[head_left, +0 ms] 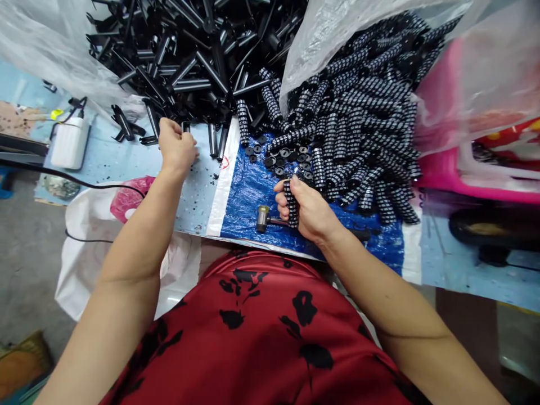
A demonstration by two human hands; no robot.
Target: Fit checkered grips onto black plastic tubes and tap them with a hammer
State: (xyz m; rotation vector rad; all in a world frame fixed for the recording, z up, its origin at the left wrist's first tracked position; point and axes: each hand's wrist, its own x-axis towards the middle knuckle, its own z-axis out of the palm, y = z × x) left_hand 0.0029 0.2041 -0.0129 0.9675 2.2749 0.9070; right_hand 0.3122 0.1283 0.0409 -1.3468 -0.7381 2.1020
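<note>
Lt-blue tabletop shows btwn L forearm & blue mat; front edge's close to the red shirt. R hand, over the hammer, wraps fingers snugly round a patterned tube. L hand reaches fwd by black tubes, fingers curled; can't tell if gripping.

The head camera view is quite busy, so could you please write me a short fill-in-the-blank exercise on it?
1. The right hand holds a tube patterned in black and ____.
2. The left hand is beside plain ____ tubes.
3. The hammer lies on a mostly ____ sheet.
4. The tub on the right is bright ____.

Missing words: white; black; blue; pink.
</note>
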